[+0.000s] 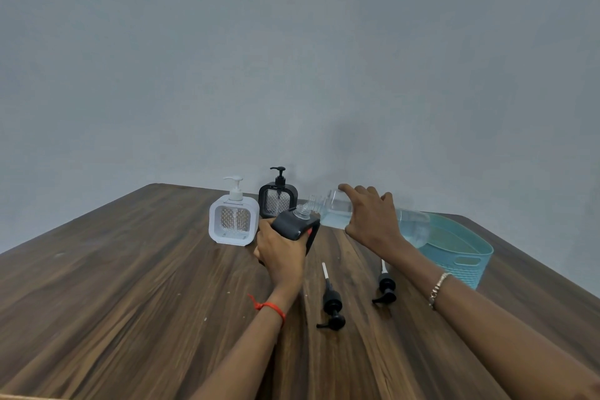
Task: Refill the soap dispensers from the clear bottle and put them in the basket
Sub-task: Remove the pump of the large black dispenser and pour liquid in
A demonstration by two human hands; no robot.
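So the left hand is wrapped tight around a black dispenser with its pump off, tipping it so the open threaded neck leans toward the right. The right hand is clamped over the middle of the clear bottle, which lies nearly on its side, mouth just beside the dispenser's neck. The two openings look close but not quite lined up, and I can't tell whether anything is flowing.

My take on doing this bit well: get the bottle's mouth directly over the neck first, then raise the bottle's base slowly. That neck is narrow and the liquid sits low in the bottle, so a quick tilt would probably gush and run down the black casing. Bringing the dispenser closer to upright should help too.

Two loose black pumps lie on the wooden table close to the forearms, so watch the elbows. A white dispenser and another black one stand near the wall with pumps on. The teal basket sits to the right, behind the bottle, and nothing shows in the part I can see.
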